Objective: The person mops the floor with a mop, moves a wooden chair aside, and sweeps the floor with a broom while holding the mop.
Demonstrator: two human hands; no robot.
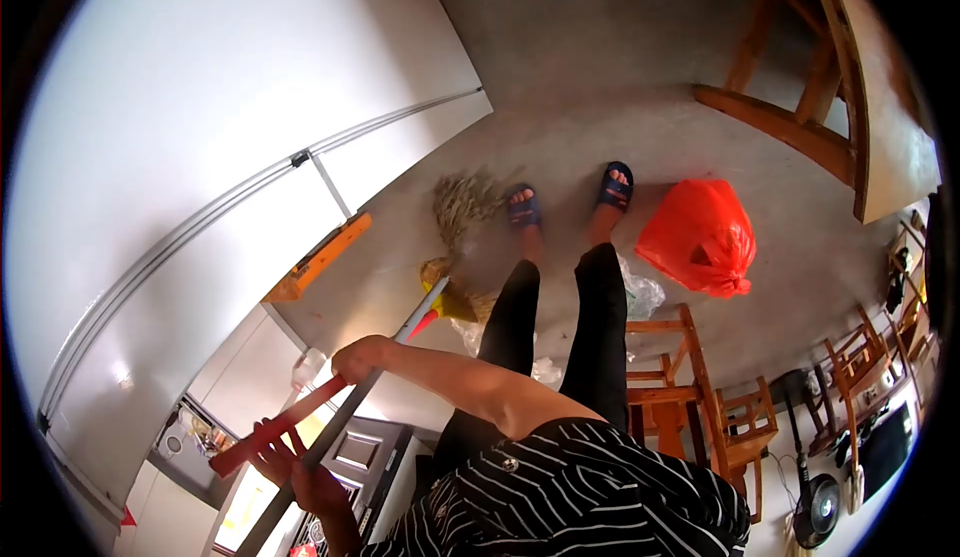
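Observation:
My right hand (pixel 362 359) reaches across my body, its fingers closed around a red handle and a long grey pole (pixel 345 409). The red handle (pixel 285 425) slants down to the left, crossing close to the pole. Lower down, my left hand (pixel 305 479) is loosely around the pole, fingers partly spread beside the red handle's end. Past my right hand, a red and yellow piece (pixel 450 305) lies near broom bristles (pixel 462 202) on the floor. How these parts join is hidden.
A knotted red plastic bag (pixel 702 237) sits right of my sandalled feet (pixel 617 187). Clear crumpled plastic (pixel 640 292) lies near my legs. Wooden chairs (pixel 690 387) stand at right, a wooden table (pixel 855 77) above them. A large white panel (pixel 230 87) fills the upper left.

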